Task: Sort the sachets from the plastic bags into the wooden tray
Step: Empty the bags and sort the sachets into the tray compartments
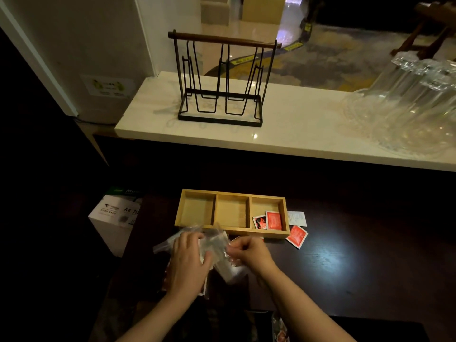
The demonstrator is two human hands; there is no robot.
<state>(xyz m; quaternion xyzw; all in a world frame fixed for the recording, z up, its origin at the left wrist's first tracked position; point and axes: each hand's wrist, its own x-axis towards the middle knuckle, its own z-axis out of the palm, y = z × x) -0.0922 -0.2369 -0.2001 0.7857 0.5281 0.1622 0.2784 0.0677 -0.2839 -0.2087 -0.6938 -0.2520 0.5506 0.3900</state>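
Lower centre: left hand point(188, 257) and right hand point(249, 250), fingers closed on a bag point(217, 243), opening it; next, sachets to tray point(232, 229), two compartments bare.

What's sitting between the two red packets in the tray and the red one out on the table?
Only the wooden tray's near right wall, seen from the head camera.
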